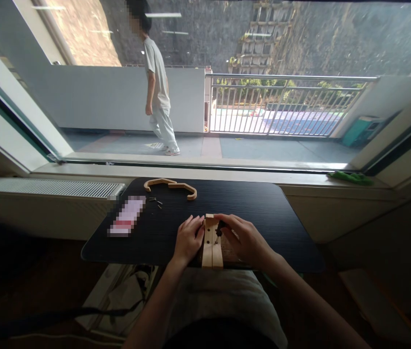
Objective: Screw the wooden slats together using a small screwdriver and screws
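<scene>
A small wooden assembly (212, 242) of pale upright slats stands at the near edge of the black table (271, 213). My left hand (188, 238) rests against its left side with the fingers curled on the wood. My right hand (244, 237) is closed against its right side and pinches a small dark part (220, 228) at the top of the slats; what that part is I cannot make out.
A curved wooden piece (171, 185) lies at the table's far edge, with a few small dark screws (155, 201) near it and a blurred pink-white packet (127, 215) to the left. Behind the window a person (158, 87) walks on a balcony. A radiator (53, 188) runs at left.
</scene>
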### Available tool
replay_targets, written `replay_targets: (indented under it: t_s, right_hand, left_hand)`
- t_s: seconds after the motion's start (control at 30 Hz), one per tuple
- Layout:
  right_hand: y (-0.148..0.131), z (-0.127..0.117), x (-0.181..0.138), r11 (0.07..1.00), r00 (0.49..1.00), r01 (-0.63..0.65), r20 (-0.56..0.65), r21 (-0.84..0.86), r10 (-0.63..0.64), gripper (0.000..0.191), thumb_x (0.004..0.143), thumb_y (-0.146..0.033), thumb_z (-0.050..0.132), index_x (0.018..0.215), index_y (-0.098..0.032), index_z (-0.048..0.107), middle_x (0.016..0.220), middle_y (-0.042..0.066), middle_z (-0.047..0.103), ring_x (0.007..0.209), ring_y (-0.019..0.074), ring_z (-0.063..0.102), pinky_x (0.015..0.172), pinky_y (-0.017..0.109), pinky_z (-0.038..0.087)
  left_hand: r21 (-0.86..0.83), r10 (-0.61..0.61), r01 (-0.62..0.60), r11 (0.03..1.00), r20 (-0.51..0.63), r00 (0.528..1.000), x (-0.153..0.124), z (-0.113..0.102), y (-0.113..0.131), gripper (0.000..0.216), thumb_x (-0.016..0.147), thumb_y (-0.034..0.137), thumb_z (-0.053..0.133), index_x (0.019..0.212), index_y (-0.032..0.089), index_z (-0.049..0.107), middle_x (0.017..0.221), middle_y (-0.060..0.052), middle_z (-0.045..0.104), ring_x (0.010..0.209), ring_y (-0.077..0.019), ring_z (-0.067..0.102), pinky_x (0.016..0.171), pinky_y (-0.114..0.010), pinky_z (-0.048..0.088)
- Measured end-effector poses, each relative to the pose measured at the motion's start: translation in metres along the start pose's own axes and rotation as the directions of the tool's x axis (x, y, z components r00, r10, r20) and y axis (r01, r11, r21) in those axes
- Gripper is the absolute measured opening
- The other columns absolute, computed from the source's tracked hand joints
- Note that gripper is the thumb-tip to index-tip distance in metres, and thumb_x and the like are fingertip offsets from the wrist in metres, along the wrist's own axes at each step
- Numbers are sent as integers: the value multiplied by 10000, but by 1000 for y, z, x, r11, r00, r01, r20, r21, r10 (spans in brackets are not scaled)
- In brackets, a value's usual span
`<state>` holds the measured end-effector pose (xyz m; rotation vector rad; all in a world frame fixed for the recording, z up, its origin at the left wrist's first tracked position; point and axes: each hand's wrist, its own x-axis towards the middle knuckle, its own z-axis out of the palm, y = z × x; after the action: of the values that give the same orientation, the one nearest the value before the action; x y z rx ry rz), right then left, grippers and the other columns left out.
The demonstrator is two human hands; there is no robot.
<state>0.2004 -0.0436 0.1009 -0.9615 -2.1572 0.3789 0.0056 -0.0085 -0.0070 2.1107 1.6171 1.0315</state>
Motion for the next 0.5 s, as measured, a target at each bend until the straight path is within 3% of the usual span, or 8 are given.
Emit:
replay_targets:
  t_s: [0.27,0.4,0.5]
  right_hand:
    - [-5,-15,9,997,990,-47,133,-62,55,312,923,-167,487,1211,-219,596,1077,84,712,933,208,676,784,313,509]
    - [-8,-18,13,993,981,-76,170,-95,92,300,914,-169,485,1185,-202,610,1080,96,716,932,220,680,780,320,506]
    - [-8,-17,14,991,979,-87,173,-105,105,303,920,-173,474,1195,-196,601,1098,102,710,954,227,675,783,327,506]
  left_hand:
    - [-31,-72,75,997,83,994,2,-5,2,390,874,176,481,1224,252,634,1311,-58,634,1318,-289,480,1108,-522,337]
    - [-266,-85,93,959,41,996,3,-3,2,461,831,161,495,1281,213,584,1324,-80,621,1287,-274,509,1136,-490,308]
    - [-536,-141,155,830,68,988,6,1,9,530,776,116,473,1293,200,555,1273,-77,645,1183,-229,586,1071,-407,408]
